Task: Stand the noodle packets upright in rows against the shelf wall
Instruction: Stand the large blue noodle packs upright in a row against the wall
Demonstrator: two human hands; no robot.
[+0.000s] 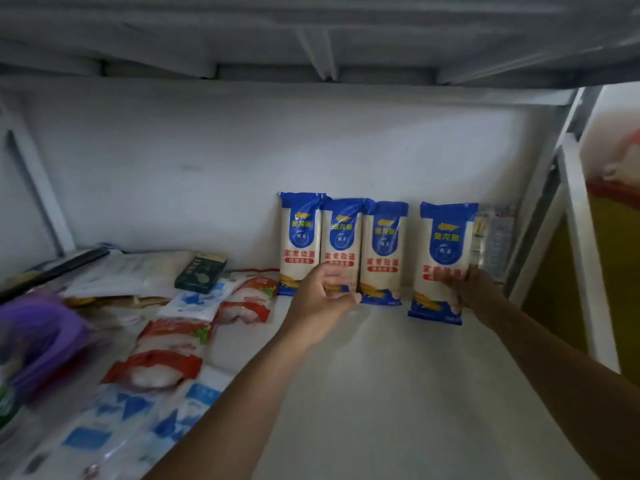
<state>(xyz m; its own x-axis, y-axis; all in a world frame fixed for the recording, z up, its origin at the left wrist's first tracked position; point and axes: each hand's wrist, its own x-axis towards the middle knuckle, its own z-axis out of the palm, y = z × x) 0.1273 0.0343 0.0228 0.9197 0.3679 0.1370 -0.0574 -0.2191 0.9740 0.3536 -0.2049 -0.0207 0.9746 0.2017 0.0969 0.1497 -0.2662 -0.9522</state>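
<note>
The white shelf (381, 393) carries three noodle packets (341, 237) upright, side by side against its back wall (207, 168), just beyond the left hand (322, 296). A fourth packet (445, 251) stands apart from them at the right hand (474, 289), with a clear packet (495, 237) behind it towards the corner. Left of the left hand lie a dark box (201, 271), red-and-white packets (166, 362) and blue-and-white bags (138, 410), flat and overlapping.

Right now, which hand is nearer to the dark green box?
Left. The left hand is right of the dark green box, by the second noodle packet; the right hand is farther right, holding the rightmost blue noodle packet.
</note>
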